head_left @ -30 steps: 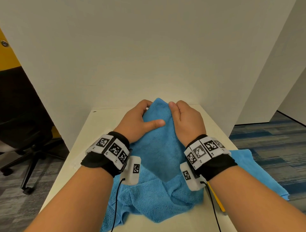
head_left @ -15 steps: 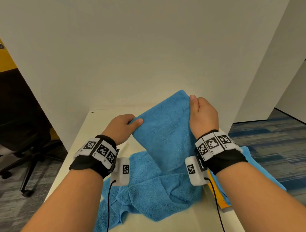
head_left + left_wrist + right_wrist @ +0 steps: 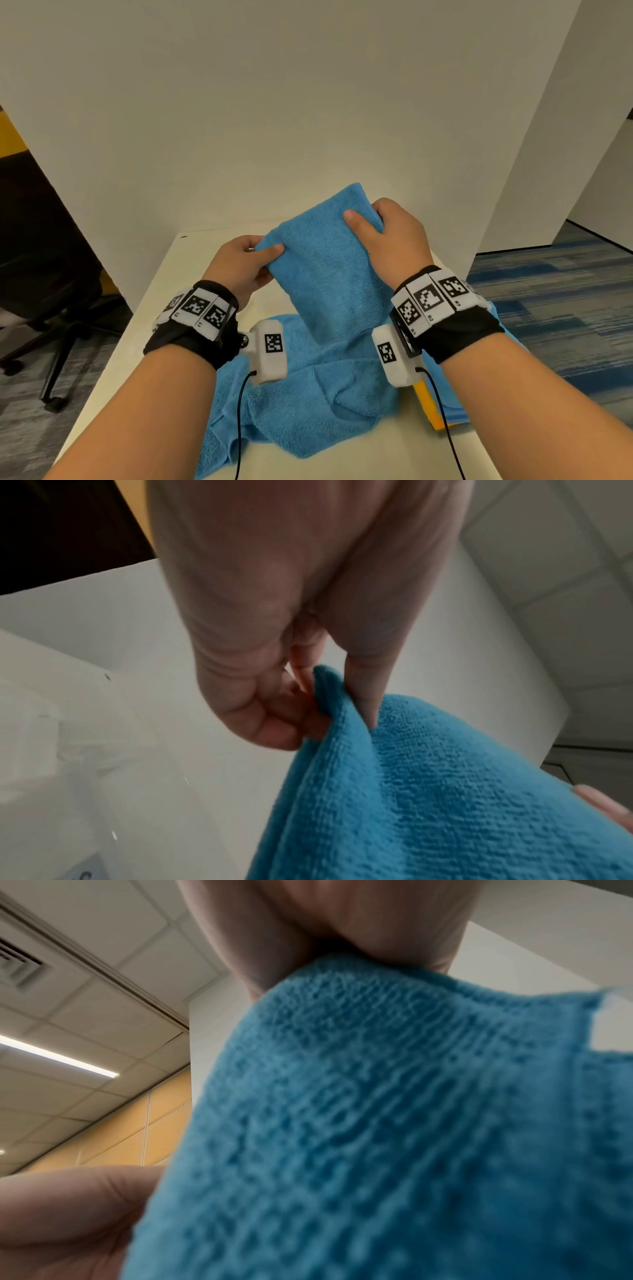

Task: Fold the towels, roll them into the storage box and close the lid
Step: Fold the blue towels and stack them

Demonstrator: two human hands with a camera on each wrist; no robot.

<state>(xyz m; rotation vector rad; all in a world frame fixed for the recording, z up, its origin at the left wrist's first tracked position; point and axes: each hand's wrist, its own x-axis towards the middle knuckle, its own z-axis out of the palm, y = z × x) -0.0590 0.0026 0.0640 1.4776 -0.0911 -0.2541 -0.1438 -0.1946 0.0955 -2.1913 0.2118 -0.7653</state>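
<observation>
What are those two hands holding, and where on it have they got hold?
A blue towel: the left hand pinches its left top corner, the right hand grips its right top corner.

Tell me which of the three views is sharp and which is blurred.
Head view: sharp and evenly lit, blue towel and both hands crisp. Left wrist view: towel weave fairly clear, left hand soft and dim. Right wrist view: towel too close, blurred; ceiling light bright.
</observation>
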